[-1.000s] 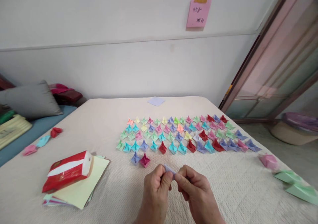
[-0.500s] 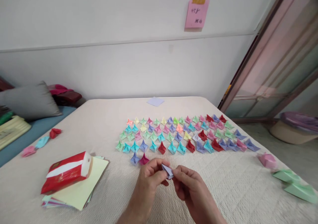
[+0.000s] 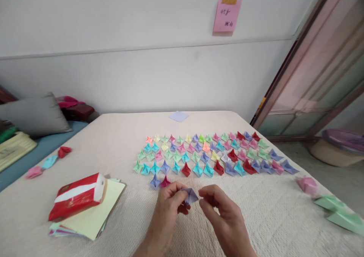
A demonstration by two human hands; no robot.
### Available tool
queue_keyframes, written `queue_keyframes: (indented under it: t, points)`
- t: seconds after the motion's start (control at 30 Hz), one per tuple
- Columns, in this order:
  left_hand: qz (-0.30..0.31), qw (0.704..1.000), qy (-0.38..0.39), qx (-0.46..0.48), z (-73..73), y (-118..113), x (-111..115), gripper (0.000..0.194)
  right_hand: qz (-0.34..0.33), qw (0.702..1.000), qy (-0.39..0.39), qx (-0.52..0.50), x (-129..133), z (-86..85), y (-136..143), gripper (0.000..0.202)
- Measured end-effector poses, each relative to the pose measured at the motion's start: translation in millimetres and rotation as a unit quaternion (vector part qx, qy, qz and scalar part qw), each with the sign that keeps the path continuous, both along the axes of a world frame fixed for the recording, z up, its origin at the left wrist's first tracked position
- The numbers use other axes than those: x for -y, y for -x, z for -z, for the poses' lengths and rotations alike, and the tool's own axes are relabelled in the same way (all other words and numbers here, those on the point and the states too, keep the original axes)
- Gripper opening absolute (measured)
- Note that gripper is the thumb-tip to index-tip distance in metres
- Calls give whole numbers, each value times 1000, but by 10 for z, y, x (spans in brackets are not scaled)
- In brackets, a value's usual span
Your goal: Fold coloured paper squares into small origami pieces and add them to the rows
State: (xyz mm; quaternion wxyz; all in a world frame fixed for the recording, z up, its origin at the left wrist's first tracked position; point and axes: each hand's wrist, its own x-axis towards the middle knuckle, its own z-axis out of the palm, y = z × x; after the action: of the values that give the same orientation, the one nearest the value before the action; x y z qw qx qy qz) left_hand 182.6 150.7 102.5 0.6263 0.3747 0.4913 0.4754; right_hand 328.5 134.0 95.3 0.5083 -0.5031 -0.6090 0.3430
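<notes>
A small folded piece of lavender paper is pinched between the thumb and fingers of my left hand, its pointed end toward the right. Just right of that tip is my right hand, thumb and forefinger apart, with nothing visible between them. Behind my hands stand several rows of small folded paper boats in many colours. The nearest ones, a lavender boat and a magenta boat, are close to my left knuckles.
On the left a red-and-white packet rests on a stack of coloured paper sheets. A lavender sheet lies at the bed's far edge. Folded pink paper and green paper lie on the right; red paper is far left.
My right hand has let go of the lavender paper and opened slightly away from it. The paper in my left hand has turned, showing a wider face.
</notes>
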Motion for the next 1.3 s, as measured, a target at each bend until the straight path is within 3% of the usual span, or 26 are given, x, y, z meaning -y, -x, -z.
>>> queue_keyframes:
  t: [0.13, 0.27, 0.4, 0.7, 0.87, 1.03, 1.3]
  points:
    - [-17, 1000, 21, 1, -21, -17, -1, 10, -43, 983, -137, 113, 34, 12, 37, 20]
    - [-24, 1000, 16, -11, -20, -49, 0, 14, -44, 966, -187, 175, 46, 30, 95, 22]
    - [-11, 999, 8, -30, -10, -73, 26, 20, -31, 961, -216, 169, 41, 35, 115, 23]
    - [16, 998, -54, -31, -61, -5, 23, 23, 12, 976, -164, 143, 1, 26, 26, 19]
    - [48, 989, -91, -102, -58, -21, 26, 13, 13, 975, -168, 145, -10, 27, 32, 19]
    - [34, 990, -87, -110, -69, -50, 39, 9, 6, 978, -155, 138, -4, 7, 39, 22]
    - [6, 994, -54, -97, -100, 3, 30, 23, 6, 992, -104, 65, -29, -42, -15, 19]
